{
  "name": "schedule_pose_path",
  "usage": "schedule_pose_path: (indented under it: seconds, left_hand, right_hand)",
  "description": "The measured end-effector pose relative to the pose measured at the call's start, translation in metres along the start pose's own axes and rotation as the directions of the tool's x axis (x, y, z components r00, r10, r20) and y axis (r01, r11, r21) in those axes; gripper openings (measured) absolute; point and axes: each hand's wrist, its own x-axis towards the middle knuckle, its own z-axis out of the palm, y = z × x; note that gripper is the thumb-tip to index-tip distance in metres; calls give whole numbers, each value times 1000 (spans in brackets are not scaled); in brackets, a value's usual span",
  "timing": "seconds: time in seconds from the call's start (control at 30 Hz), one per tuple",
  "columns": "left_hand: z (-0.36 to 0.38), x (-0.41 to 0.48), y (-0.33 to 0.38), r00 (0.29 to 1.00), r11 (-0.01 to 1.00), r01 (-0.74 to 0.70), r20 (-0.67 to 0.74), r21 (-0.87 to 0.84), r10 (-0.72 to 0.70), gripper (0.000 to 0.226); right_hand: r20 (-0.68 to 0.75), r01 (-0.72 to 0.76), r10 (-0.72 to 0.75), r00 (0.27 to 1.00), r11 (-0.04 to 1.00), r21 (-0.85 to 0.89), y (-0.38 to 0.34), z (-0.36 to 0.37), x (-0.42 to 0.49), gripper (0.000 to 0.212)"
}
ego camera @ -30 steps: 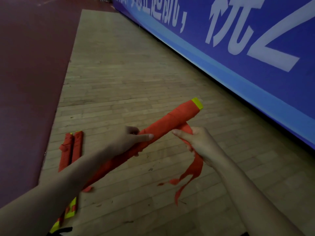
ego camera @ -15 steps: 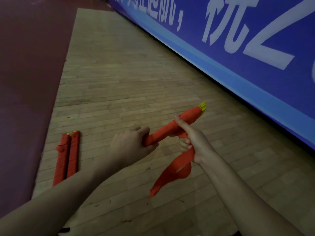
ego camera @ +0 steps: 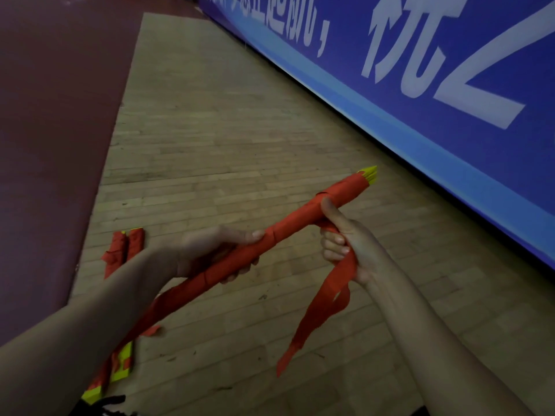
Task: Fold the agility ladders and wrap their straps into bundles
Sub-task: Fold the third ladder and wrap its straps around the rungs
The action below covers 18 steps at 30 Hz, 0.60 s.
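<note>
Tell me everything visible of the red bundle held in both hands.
The red bundle is a long, slim roll: folded ladder rungs wound in red, fabric-like strap, seams showing between turns. Yellow rung ends poke from its far tip. It is held in the air, slanting up and away. The left hand grips its middle; the right hand holds it nearer the far end, thumb pressed on top, and also grips the loose strap tail, which hangs down unwound.

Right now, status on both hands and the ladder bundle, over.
Left hand grips long red strap-wrapped ladder bundle mid-length. Right hand holds loose red strap tail, thumb on bundle. Wrap unfinished, tail hanging. Two wrapped red bundles on floor, clear of hands.
</note>
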Motion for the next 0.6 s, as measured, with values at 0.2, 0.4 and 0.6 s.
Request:
schedule_pose_path:
  seconds: [0.2,0.4,0.6]
  left_hand:
    - [6,-4,7,999,997,-50,10,-62,51,31]
    - [11,-8,14,1000,998,-19,6,-59,20,21]
    - [8,-8,25,973,997,70,-221,38,-60,67]
  right_hand:
    - [92,-35,76,993,921,-388,-11,-11,-11,29]
    - [41,-67,97,994,882,-466,-4,-9,-17,24]
    - [-10,-5,1,1000,890,-456,0,-10,-11,11]
